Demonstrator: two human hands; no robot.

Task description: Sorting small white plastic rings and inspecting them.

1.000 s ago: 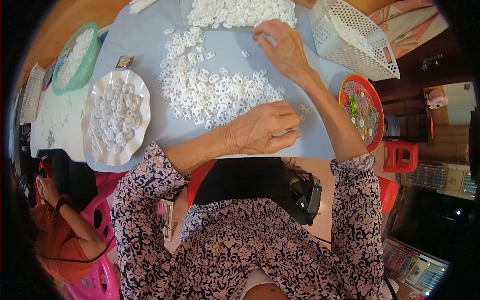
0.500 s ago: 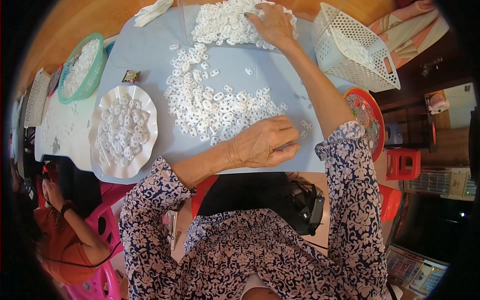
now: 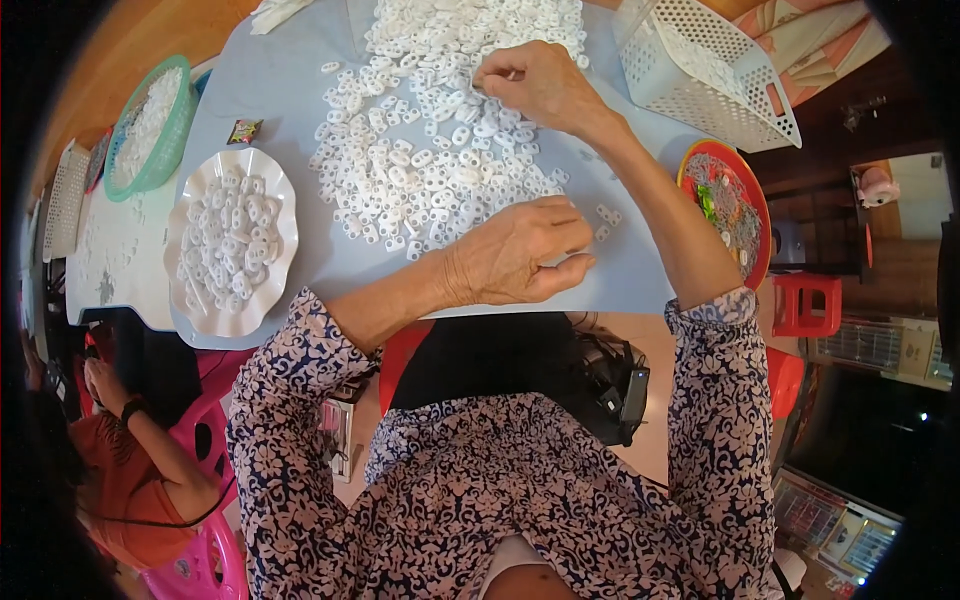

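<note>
Many small white oval plastic pieces with two holes (image 3: 430,185) lie scattered over the blue-grey table in front of me. They run into a thicker heap of the same pieces (image 3: 470,30) at the far edge. My right hand (image 3: 545,88) is at the near side of that heap, fingers bent down and closed among the pieces; its fingertips are partly hidden. Close to the front edge, my left hand (image 3: 525,250) rests with curled fingers beside the spread pieces; whatever is inside it is hidden. To the left, a white wavy-rimmed plate (image 3: 287,250) holds more white pieces.
A white perforated basket (image 3: 690,90) and a red-rimmed bowl of grey bits (image 3: 765,225) stand at the right. A green basket (image 3: 183,125) of white pieces sits far left, with a small wrapped packet (image 3: 243,131) nearer. Another person's arm (image 3: 165,450) shows lower left.
My right hand has drawn back from the far heap toward me, and pieces have spread down from the heap into the middle. My left hand keeps its curled pose; the view has shifted slightly.
</note>
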